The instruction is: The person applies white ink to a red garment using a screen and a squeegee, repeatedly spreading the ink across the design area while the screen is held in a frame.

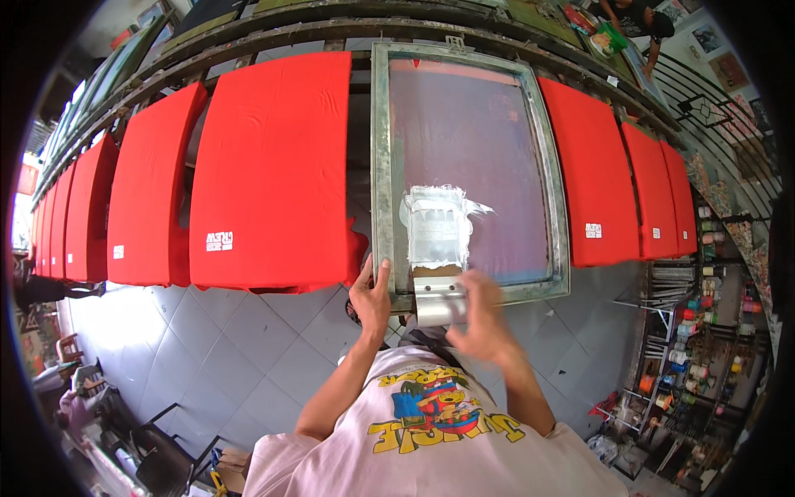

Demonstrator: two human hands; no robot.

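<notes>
A screen printing frame [556,207] with a greyish mesh lies before me over the print bench. White ink [437,195] is spread in a rough block on its lower left mesh, around a paler rectangle. My left hand [370,294] is closed on the frame's left edge near the bottom corner. A silver squeegee [440,305] with a brown blade rests at the frame's lower edge, below the ink. At its right end is my right hand [487,321], thumb apart from the fingers. Motion blurs those fingers, so whether they grip the squeegee is unclear.
Red shirts [273,166] with small white prints lie on boards in a row to both sides. A metal rail [290,41] runs behind them. Shelves with colourful containers [687,331] stand at right, a black chair [166,439] at lower left. Another person [633,21] is at far right.
</notes>
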